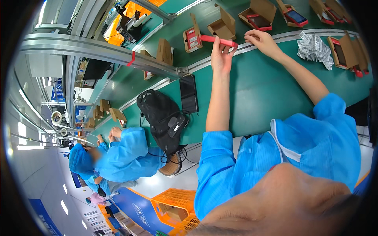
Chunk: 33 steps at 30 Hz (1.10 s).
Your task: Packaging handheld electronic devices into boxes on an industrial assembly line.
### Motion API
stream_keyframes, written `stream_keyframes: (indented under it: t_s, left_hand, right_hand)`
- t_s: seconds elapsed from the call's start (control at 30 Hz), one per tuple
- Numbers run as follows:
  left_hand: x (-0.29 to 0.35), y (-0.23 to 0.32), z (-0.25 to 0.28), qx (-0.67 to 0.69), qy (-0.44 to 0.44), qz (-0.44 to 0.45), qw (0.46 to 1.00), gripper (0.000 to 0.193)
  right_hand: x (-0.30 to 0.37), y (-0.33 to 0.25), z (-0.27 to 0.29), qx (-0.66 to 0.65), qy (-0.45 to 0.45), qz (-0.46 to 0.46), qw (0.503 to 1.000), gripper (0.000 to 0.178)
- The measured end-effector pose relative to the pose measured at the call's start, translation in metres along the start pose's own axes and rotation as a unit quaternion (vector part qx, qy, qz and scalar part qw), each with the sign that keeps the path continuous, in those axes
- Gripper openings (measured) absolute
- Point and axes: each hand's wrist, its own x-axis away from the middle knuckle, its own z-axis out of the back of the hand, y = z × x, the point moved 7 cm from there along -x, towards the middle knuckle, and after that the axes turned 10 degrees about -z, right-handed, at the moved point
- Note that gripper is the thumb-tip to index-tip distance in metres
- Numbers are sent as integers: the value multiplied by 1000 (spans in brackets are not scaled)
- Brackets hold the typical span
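Note:
My left hand [221,57] is raised over the near edge of the metal rail, its fingers closed around a flat red slab [219,41] seen nearly edge-on. Whether it is a phone in a red case or a red tray, I cannot tell. Just right of it, my right hand [260,42] hovers with loosely bent fingers and nothing visible in them. Behind the slab stands an open brown cardboard box [223,26]. Another open box [192,39] with red and white on it is to its left. Further right, an open box [258,15] holds a dark-screened phone with red edges.
A metal rail [289,36] divides the green table [256,94] from the green strip behind. Crumpled white papers [314,50] lie at right, beside more boxes [341,51]. A black bag [159,114] and dark phone [189,93] lie left. A blue-clad co-worker [128,151] works further left.

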Motion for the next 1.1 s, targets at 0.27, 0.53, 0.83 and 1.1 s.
stream_keyframes:
  t_s: [0.27, 0.53, 0.83, 1.1]
  left_hand:
    - [4, -21, -12, 17, 60, 23, 998, 47]
    - [4, -24, -16, 50, 69, -46, 995, 45]
    - [11, -20, -26, 17, 141, -138, 980, 51]
    - [-24, -5, 8, 102, 83, -30, 991, 62]
  right_hand:
    - [50, -61, -12, 247, 120, 330, 903, 15]
    - [33, -37, -14, 95, 150, 237, 955, 14]
    - [30, -43, -20, 257, 205, 246, 912, 12]
    - [97, -88, 0, 237, 100, 277, 926, 13]
